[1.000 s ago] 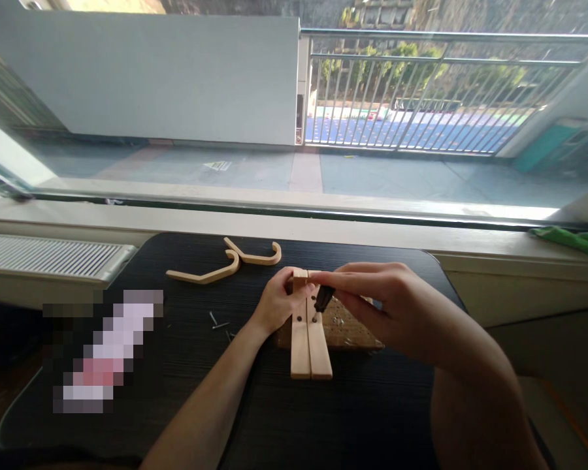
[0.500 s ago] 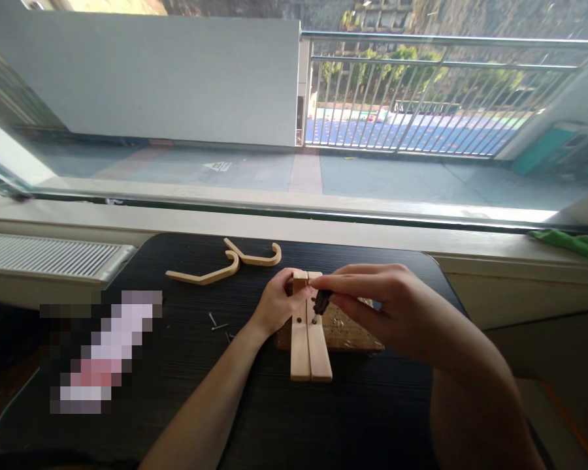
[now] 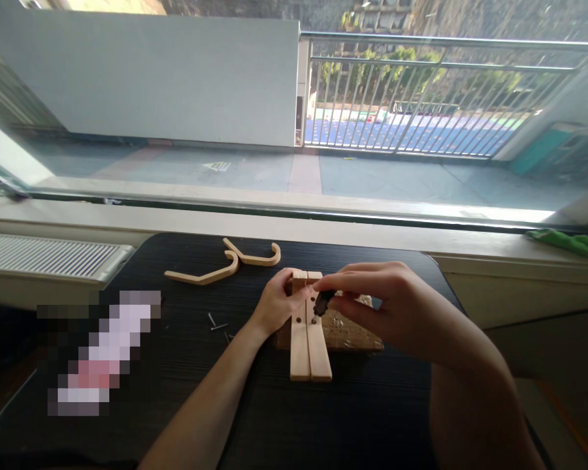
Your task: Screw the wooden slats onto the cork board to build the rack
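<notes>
Two pale wooden pieces [image 3: 310,356] lie side by side, with several dark holes or screw heads in them. Closed around their far end is my left hand [image 3: 278,301], its thumb across the top. My right hand [image 3: 394,307] pinches a short black screwdriver [image 3: 322,303], much of it hidden by the fingers. The tool leans, and its tip meets a screw or hole in the right-hand piece. Beneath the wood is a brown, plastic-wrapped block [image 3: 355,334].
Two curved wooden hooks [image 3: 200,279] rest at the back left of the black table [image 3: 372,411]. Several loose screws [image 3: 219,326] lie left of my left forearm. A blurred-out item [image 3: 110,349] is further left. Beyond are the windowsill [image 3: 274,225], a radiator [image 3: 53,258] and a green cloth [image 3: 568,243].
The screwdriver and my right hand's fingers have shifted very slightly. My left hand and the wooden pieces stay in place.
</notes>
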Demonstrator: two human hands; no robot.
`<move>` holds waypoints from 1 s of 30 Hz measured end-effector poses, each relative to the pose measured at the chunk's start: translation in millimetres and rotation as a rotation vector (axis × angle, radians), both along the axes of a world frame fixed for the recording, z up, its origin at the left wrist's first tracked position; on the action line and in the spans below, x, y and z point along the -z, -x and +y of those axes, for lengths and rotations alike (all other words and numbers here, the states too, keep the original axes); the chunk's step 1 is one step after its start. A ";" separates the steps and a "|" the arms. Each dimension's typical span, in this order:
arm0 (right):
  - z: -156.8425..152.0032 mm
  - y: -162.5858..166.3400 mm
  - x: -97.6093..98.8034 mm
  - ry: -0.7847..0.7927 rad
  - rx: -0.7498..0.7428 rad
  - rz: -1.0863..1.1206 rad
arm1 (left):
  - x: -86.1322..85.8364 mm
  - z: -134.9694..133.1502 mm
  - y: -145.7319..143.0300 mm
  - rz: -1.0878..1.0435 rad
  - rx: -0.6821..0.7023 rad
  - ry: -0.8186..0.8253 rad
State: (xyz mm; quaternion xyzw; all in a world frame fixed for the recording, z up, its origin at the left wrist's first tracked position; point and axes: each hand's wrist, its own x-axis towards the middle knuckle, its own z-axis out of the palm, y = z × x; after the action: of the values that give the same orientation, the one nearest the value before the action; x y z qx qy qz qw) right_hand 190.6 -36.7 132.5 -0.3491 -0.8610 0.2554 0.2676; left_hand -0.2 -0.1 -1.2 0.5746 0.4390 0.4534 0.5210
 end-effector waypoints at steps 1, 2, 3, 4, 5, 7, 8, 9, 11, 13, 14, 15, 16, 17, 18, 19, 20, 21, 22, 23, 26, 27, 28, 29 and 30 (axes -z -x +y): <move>-0.1 -0.2 0.0 -0.001 0.002 -0.001 | 0.6 0.0 0.0 -0.007 0.003 0.005; -0.1 -0.3 -0.1 0.000 0.002 0.002 | 0.8 -0.1 0.0 -0.011 0.003 0.009; -0.2 -0.3 -0.2 0.002 0.000 0.008 | 0.5 -0.3 -0.1 -0.014 0.001 0.011; -0.1 -0.1 -0.4 0.005 -0.001 0.017 | -0.2 -0.5 -0.2 -0.019 -0.002 0.013; 0.0 0.3 -0.5 0.009 -0.003 0.026 | -1.3 -0.7 -0.4 -0.026 -0.002 0.016; 0.6 1.3 -0.5 0.023 -0.014 0.035 | -4.3 -1.0 -0.6 -0.044 0.006 0.024; 1.0 1.9 -0.4 0.035 -0.019 0.035 | -5.8 -1.1 -0.6 -0.052 0.012 0.025; 1.5 2.5 -0.2 0.055 -0.026 0.030 | -7.2 -1.2 -0.5 -0.052 0.012 0.022; 2.6 3.8 0.5 0.103 -0.034 0.029 | -9.1 -1.1 -0.2 -0.030 -0.001 0.000; 3.4 4.7 1.4 0.129 -0.041 0.050 | -9.1 -0.8 0.1 -0.007 -0.013 -0.019; 3.7 4.9 1.8 0.128 -0.045 0.062 | -8.4 -0.5 0.3 -0.001 -0.014 -0.023; 4.0 5.0 2.2 0.124 -0.050 0.071 | -7.5 -0.2 0.4 0.003 -0.014 -0.025; 4.2 4.9 2.6 0.118 -0.059 0.077 | -6.4 0.1 0.5 0.007 -0.013 -0.026; 4.5 4.7 2.9 0.117 -0.069 0.082 | -5.4 0.3 0.6 0.014 -0.015 -0.029; 4.8 4.5 3.2 0.118 -0.078 0.085 | -4.6 0.5 0.7 0.021 -0.016 -0.031; 5.1 4.3 3.3 0.122 -0.083 0.086 | -4.1 0.6 0.8 0.025 -0.018 -0.034; 5.4 4.2 3.3 0.126 -0.085 0.086 | -4.0 0.6 1.0 0.026 -0.020 -0.036; 5.7 4.2 3.1 0.127 -0.083 0.084 | -4.1 0.5 1.2 0.026 -0.021 -0.035; 5.9 4.2 2.8 0.127 -0.080 0.082 | -4.5 0.3 1.3 0.026 -0.024 -0.034; 6.0 4.2 2.4 0.130 -0.080 0.078 | -4.9 0.1 1.5 0.027 -0.026 -0.032; 5.9 4.0 1.1 0.147 -0.115 0.083 | -5.9 -0.5 1.7 0.025 -0.006 -0.015; 5.8 3.8 0.8 0.153 -0.126 0.085 | -5.9 -0.6 1.6 0.020 0.003 -0.009; 5.7 3.6 0.6 0.155 -0.131 0.086 | -5.8 -0.6 1.6 0.015 0.009 -0.006; 5.6 3.4 0.5 0.151 -0.127 0.086 | -5.7 -0.5 1.5 0.012 0.011 -0.003; 5.6 3.2 0.6 0.145 -0.118 0.082 | -5.5 -0.3 1.4 0.011 0.010 -0.002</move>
State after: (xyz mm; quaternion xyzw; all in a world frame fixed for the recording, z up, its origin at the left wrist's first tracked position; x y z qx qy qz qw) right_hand 187.3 -31.1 131.9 -0.3054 -0.8476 0.3464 0.2613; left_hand -1.6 -0.4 4.3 0.5799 0.4385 0.4481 0.5203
